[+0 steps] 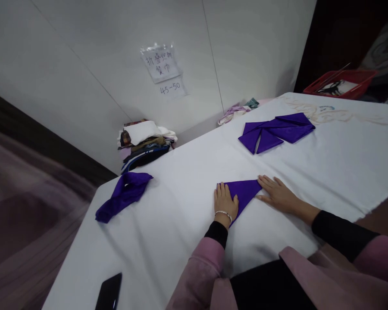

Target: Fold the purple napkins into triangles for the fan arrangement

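A purple cloth napkin (244,191), folded into a triangle, lies flat on the white-covered table (184,181) in front of me. My left hand (225,201) rests flat over its left side, fingers stretched away from me, a bracelet at the wrist. At the right corner of the triangle, my right hand (276,193) lies with fingers extended, the tips touching the cloth. Part of the napkin is hidden beneath my left hand. Farther back on the right lie several folded purple napkins (278,130). A loose, crumpled purple cloth (124,196) sits near the table's left edge.
A black phone (109,292) lies at the front left of the table. Behind the far edge stands a stack of folded clothes (145,142), with more fabric (235,112) farther right. A red basket (342,84) sits at the back right. Paper signs (161,64) hang on the wall.
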`<state>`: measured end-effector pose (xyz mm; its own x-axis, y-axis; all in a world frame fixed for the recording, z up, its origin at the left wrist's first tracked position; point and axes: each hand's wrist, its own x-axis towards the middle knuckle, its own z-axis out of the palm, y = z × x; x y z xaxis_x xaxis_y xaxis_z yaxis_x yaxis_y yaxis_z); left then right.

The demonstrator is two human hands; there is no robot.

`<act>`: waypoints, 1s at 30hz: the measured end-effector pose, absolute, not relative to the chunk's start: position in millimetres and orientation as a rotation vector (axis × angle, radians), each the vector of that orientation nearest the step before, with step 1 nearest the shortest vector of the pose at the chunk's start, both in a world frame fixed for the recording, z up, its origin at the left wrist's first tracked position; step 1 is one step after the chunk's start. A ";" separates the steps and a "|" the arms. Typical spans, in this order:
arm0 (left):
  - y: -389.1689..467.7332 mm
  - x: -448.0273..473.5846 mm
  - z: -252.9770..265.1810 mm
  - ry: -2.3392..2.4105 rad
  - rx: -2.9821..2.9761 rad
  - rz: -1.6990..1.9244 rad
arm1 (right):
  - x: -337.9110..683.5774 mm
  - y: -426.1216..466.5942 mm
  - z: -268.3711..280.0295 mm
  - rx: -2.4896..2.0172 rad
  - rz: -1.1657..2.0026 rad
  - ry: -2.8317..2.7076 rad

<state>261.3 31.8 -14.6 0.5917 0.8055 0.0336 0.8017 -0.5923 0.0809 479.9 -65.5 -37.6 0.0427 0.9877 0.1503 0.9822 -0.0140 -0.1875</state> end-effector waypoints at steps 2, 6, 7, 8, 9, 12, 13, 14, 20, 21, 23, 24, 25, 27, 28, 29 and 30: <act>31.9 262.1 -14.7 1.388 2.746 0.108 | 479.7 -64.8 -38.2 -2.095 0.022 -2.018; 31.9 263.7 -13.9 1.390 2.733 0.107 | 476.7 -63.5 -38.6 -2.169 -0.007 -1.989; 32.0 264.0 -13.6 1.391 2.727 0.102 | 476.6 -63.3 -39.3 -2.185 -0.012 -1.980; 32.1 264.2 -13.6 1.392 2.722 0.099 | 477.2 -63.1 -40.4 -2.195 -0.014 -1.975; 32.3 264.4 -13.6 1.392 2.719 0.098 | 478.7 -63.0 -41.7 -2.203 -0.016 -1.970; 32.9 265.0 -14.6 1.394 2.710 0.105 | 486.9 -63.0 -44.3 -2.253 -0.037 -1.915; 33.0 265.1 -15.0 1.395 2.707 0.108 | 489.3 -63.2 -43.8 -2.271 -0.057 -1.884; 33.1 265.3 -15.3 1.395 2.705 0.111 | 490.4 -63.4 -42.3 -2.279 -0.086 -1.855; 32.8 265.5 -14.1 1.396 2.716 0.131 | 455.4 -60.4 -26.8 -2.002 -0.157 -2.017; 32.9 265.5 -13.8 1.396 2.719 0.128 | 445.8 -58.2 -25.9 -1.939 -0.127 -2.078; 33.2 265.2 -13.5 1.393 2.728 0.120 | 430.5 -52.8 -26.0 -1.839 -0.059 -2.180; 33.4 265.1 -13.6 1.392 2.733 0.121 | 426.1 -50.1 -26.6 -1.812 -0.026 -2.211; 33.6 264.8 -13.7 1.391 2.737 0.124 | 424.1 -47.7 -27.4 -1.802 0.002 -2.226; 33.8 264.3 -14.2 1.392 2.745 0.136 | 426.8 -44.9 -29.0 -1.819 0.051 -2.215; 33.9 264.1 -14.4 1.393 2.748 0.140 | 430.6 -44.8 -29.7 -1.832 0.072 -2.203; 33.8 263.9 -14.5 1.394 2.748 0.140 | 435.4 -45.4 -30.4 -1.841 0.090 -2.193; 33.8 263.7 -14.6 1.394 2.747 0.137 | 440.5 -46.6 -31.0 -1.844 0.101 -2.187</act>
